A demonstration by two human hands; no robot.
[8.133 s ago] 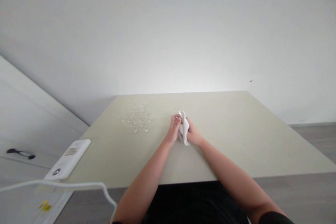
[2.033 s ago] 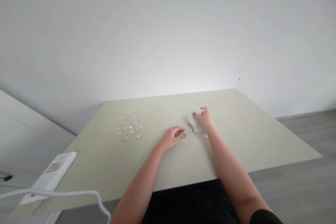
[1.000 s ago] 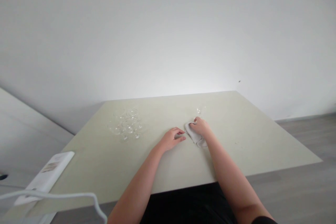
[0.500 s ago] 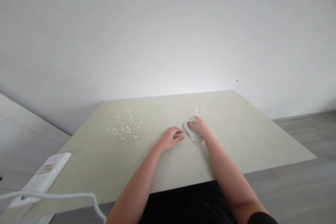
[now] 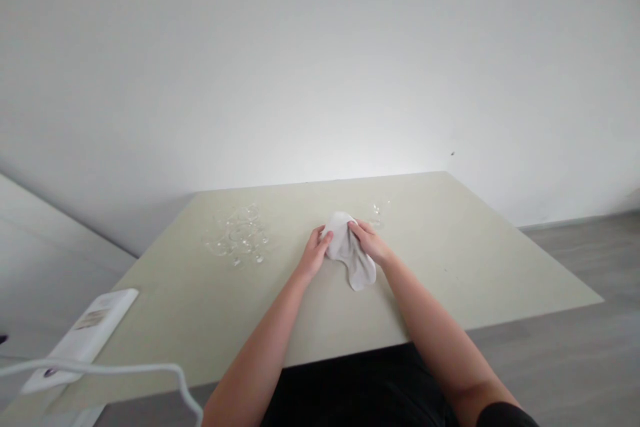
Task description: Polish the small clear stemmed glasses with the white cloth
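A pale grey-white cloth [image 5: 345, 243] is held up between my two hands over the middle of the table, its lower end hanging loose toward me. My left hand [image 5: 316, 250] pinches the cloth's left edge, thumb on the near side. On the other edge, my right hand [image 5: 367, 240] grips it with the thumb in front and the fingers partly hidden behind. Just beyond my right hand stands a clear glass [image 5: 377, 212], apart from the others. Several clear stemmed glasses [image 5: 243, 233] form a cluster left of my left hand; their outlines overlap.
The pale table [image 5: 200, 333] reaches back to a white wall [image 5: 320, 80]. At its left edge lies a white flat object [image 5: 83, 340] with a printed label. A white cable [image 5: 125, 368] curves across the lower left. Grey floor [image 5: 550, 360] shows to the right.
The cloth has been lifted off the table and moved left and upward by my right hand. My left hand, apart from it before with fingers open, now grips its left edge.
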